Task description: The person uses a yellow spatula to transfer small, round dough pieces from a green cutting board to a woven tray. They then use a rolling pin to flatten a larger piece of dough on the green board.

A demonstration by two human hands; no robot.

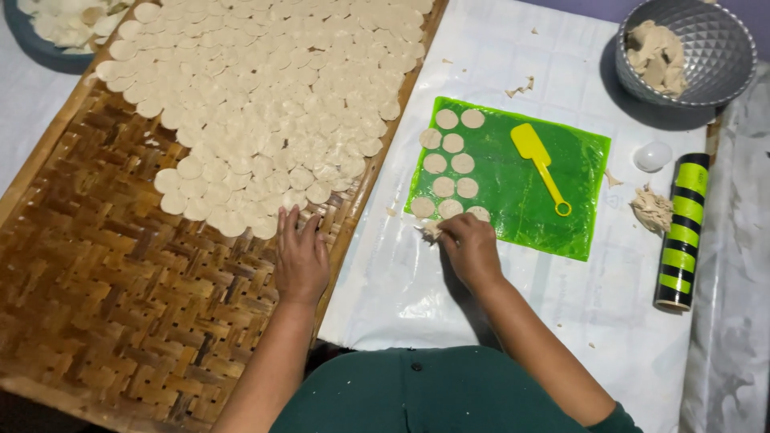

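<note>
My left hand [300, 255] lies flat, fingers apart, on the woven bamboo tray [120, 281], its fingertips at the near edge of a big layer of thin round dough discs [265, 104]. My right hand [471, 244] pinches a small dough disc [430, 230] at the near left corner of the green plastic sheet [553, 160]. Several more cut discs [449, 164] lie in two rows on the sheet's left side. A yellow plastic scraper [540, 163] rests on the sheet.
A grey bowl [706, 72] with dough scraps stands at the back right. A black and yellow striped roller [682, 232], a white round cap [653, 155] and a dough lump [651, 208] lie right of the sheet. White plastic [401, 273] covers the table.
</note>
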